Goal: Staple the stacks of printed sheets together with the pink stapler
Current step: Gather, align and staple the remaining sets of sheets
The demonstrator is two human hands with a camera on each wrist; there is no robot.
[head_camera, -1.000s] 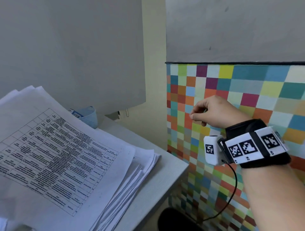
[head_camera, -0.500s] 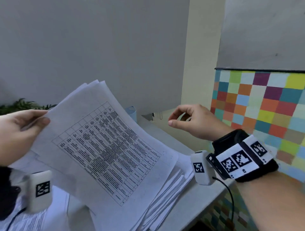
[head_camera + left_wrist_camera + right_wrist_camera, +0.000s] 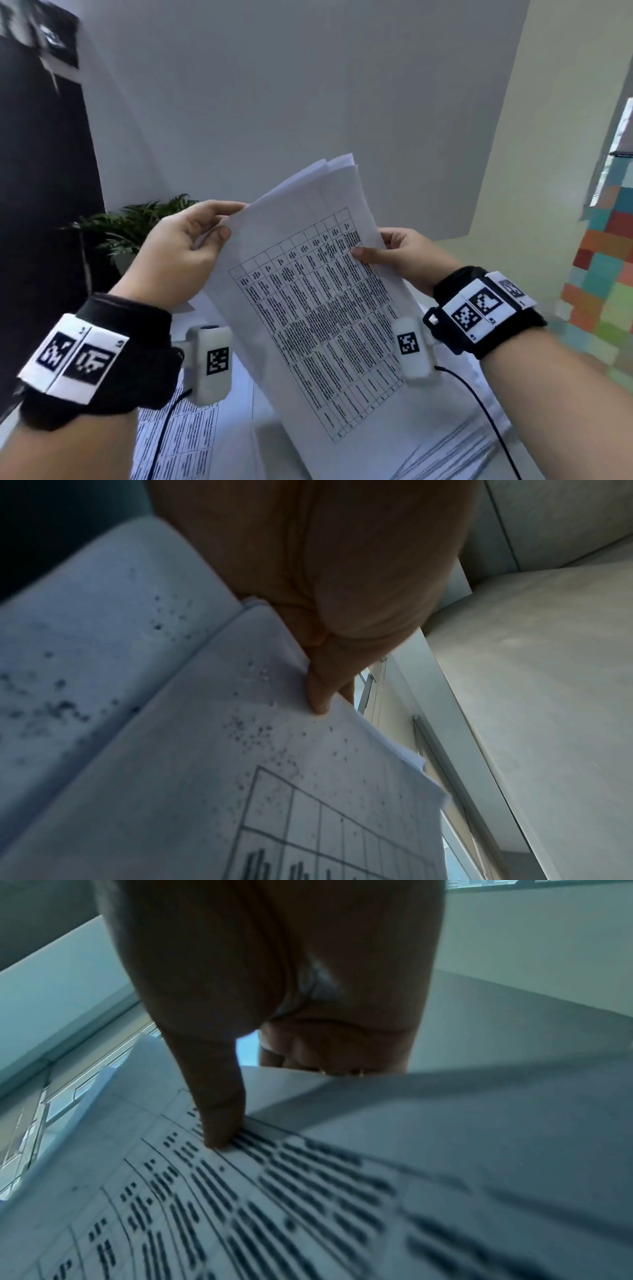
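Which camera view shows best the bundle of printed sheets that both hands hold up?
The head view: it shows the whole held bundle, with the left hand and right hand gripping opposite edges. The left wrist view shows only a corner with the table's first cells, pinched by the fingers. The right wrist view shows blurred rows under the thumb.

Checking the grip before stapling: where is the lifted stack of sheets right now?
Centre of the head view, the stack of sheets is held up between the left hand and right hand, above the other papers.

Black wristbands [image 3: 102, 349] bearing white coded tags [image 3: 479, 305].
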